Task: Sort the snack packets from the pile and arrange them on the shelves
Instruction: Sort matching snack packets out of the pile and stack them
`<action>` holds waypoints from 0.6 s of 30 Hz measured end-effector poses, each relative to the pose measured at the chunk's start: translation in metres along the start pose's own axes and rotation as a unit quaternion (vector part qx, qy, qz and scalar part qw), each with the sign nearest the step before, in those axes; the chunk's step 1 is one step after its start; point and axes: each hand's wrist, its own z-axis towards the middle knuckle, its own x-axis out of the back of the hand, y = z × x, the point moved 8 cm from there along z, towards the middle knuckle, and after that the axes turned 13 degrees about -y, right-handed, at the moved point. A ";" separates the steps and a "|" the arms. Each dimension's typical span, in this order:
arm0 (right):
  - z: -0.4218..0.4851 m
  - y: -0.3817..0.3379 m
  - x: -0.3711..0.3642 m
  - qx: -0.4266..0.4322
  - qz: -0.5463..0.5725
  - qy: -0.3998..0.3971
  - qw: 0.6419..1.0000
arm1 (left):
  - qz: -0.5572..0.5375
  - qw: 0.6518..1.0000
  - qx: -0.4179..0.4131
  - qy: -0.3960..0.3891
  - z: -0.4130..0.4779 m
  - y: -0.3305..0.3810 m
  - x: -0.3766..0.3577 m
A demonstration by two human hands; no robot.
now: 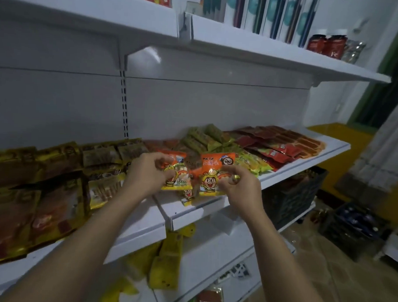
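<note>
The left hand (147, 173) has its thumb and fingers curled onto the left side of an orange-and-yellow cartoon snack packet (178, 176), pinching it upright over the middle shelf (204, 214). The right hand (241, 187) pinches the right edge of a second matching packet (209, 174) the same way, printed face toward the camera. The 2 packets are held side by side, close together, above the shelf's front part. A third matching packet (187, 197) lies on the shelf below the gap between them, partly hidden by the left one.

Behind the hands the middle shelf carries rows of other snacks. Green packets (203, 137) are heaped toward the back panel, and yellow-green packets (253, 163) lie just right of the right hand. Red packets (277, 152) are spread out to the shelf's far right end. On the adjoining shelf section to the left lie gold packets (32, 189) with brown contents, laid flat and overlapping.

The upper shelf (266, 51) holds upright boxes (263, 12) and, at its right end, 2 red jars (325, 44). Below the middle shelf, yellow packets (166, 261) lie on a lower shelf. A dark crate (291, 198) sits under the middle shelf's right end, and a second crate (354, 226) stands on the floor farther right.
</note>
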 end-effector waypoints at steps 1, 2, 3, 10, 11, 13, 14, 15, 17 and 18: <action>0.016 -0.001 -0.001 0.001 -0.009 -0.014 1.000 | 0.008 1.000 -0.001 0.007 0.013 -0.001 0.005; 0.032 -0.002 -0.002 0.002 -0.019 -0.025 0.999 | 0.016 1.000 0.005 0.012 0.024 -0.004 0.011; 0.047 -0.002 -0.004 0.003 -0.033 -0.034 0.999 | 0.018 1.000 0.013 0.015 0.034 -0.008 0.017; 0.135 -0.024 -0.022 0.057 -0.147 -0.060 0.986 | 0.043 0.998 -0.002 0.054 0.079 -0.016 0.044; 0.147 -0.029 -0.023 0.069 -0.171 -0.060 0.981 | 0.048 0.997 -0.001 0.056 0.082 -0.015 0.044; 0.170 -0.038 -0.029 0.088 -0.204 -0.077 0.972 | 0.065 0.996 0.007 0.056 0.089 -0.012 0.043; 0.181 -0.041 -0.033 0.092 -0.219 -0.097 0.966 | 0.072 0.996 0.015 0.052 0.092 -0.012 0.040; 0.192 -0.042 -0.038 0.090 -0.239 -0.121 0.959 | 0.074 0.996 0.024 0.044 0.097 -0.012 0.036; 0.210 -0.041 -0.047 0.083 -0.280 -0.160 0.943 | 0.068 0.996 0.050 0.036 0.107 -0.013 0.025; 0.217 -0.040 -0.050 0.086 -0.286 -0.168 0.939 | 0.062 0.996 0.062 0.036 0.111 -0.013 0.019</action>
